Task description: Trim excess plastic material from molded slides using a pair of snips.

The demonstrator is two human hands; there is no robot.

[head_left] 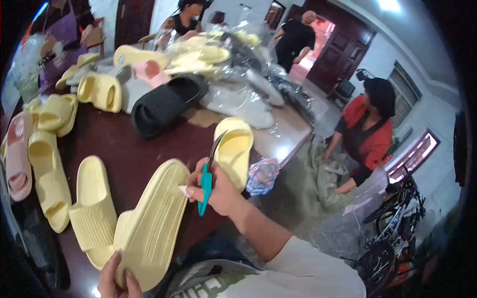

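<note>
My left hand (119,278) grips the heel end of a pale yellow slipper (154,218), tilted so that its grooved sole faces up. In my right hand (218,193) is a tool with a teal handle (204,191) and a thin, curved, pointed blade (217,146); its exact kind I cannot tell. Thumb and finger of that hand also pinch a small white scrap (185,190), close to the sole's edge. Just left of the held slipper, a matching yellow slipper (92,218) lies strap up. Beyond my right hand rests another yellow slipper (233,149), partly hidden by the hand.
The dark red table (119,144) carries a black slipper (166,104), pink slippers (19,154) and a heap of bagged slippers (238,94). A patterned blue-white bundle (263,175) sits at its right edge. A person in red (367,129) bends over a sack; bicycles (397,213) stand right.
</note>
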